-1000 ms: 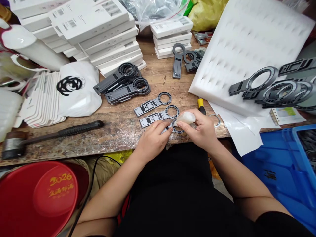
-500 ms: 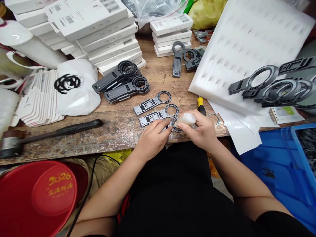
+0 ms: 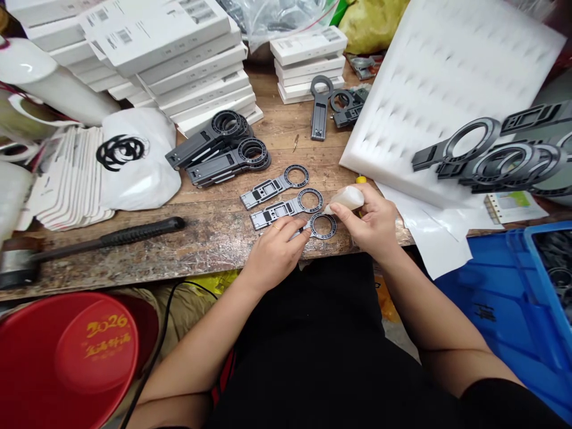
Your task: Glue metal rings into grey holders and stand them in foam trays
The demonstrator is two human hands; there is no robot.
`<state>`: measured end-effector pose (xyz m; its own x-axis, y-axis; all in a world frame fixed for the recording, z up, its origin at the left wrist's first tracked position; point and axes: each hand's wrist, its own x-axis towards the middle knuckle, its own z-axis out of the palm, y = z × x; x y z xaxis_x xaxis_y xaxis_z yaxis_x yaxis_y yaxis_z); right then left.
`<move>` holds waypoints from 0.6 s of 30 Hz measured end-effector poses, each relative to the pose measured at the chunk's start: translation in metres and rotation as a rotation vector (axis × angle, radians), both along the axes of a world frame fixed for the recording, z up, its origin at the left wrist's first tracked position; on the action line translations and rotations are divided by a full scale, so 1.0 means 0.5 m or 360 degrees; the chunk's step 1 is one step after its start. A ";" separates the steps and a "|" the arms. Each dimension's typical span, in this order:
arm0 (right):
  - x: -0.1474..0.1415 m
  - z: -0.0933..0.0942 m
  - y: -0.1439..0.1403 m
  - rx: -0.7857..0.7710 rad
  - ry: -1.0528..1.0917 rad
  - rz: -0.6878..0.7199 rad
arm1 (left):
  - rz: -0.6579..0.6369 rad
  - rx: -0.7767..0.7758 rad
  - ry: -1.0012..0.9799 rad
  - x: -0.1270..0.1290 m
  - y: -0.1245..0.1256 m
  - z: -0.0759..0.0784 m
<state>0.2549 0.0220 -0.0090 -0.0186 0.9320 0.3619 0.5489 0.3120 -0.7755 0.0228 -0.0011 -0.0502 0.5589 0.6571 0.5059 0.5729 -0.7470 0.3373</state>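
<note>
Right hand (image 3: pixel 373 223) is gripping a small translucent squeeze bottle (image 3: pixel 346 199), fingers clenched around it, nozzle pointing left toward the ring of the middle grey flat part (image 3: pixel 286 209). Left hand (image 3: pixel 274 253) is pressing down on the nearest grey flat part (image 3: pixel 322 226), fingertips pinching its bar end near the table (image 3: pixel 179 250) front edge; its ring end is lying exposed between both hands. A third flat part (image 3: pixel 274 186) is lying just beyond. Black assembled holders (image 3: pixel 218 149) are sitting farther back. A hammer (image 3: pixel 89 244) is lying well to the left, white foam sheet (image 3: pixel 438 89) to the right.
</note>
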 end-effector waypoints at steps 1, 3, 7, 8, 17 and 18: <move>0.004 -0.001 0.000 0.0009 -0.0007 -0.0006 | -0.0003 0.0004 -0.0002 -0.001 0.000 -0.001; 0.012 -0.001 -0.001 0.0013 -0.0024 -0.0011 | -0.0006 0.0006 -0.0008 -0.001 0.001 -0.002; 0.022 0.007 -0.009 0.0033 -0.0081 -0.0033 | -0.0004 0.0015 -0.0014 -0.001 0.001 -0.003; 0.024 0.010 -0.012 0.0039 -0.0098 -0.0040 | -0.0004 0.0014 -0.0016 -0.001 0.001 -0.002; 0.032 0.030 -0.054 0.0026 -0.0230 -0.0019 | 0.0007 -0.0021 -0.0021 0.002 0.001 0.000; 0.031 0.031 -0.057 0.0034 -0.0230 -0.0010 | 0.0004 -0.0004 -0.0017 0.002 0.001 0.000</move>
<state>0.2706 -0.0065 0.0065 -0.0661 0.9244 0.3756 0.6565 0.3238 -0.6813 0.0240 -0.0005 -0.0500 0.5517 0.6598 0.5102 0.5709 -0.7447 0.3456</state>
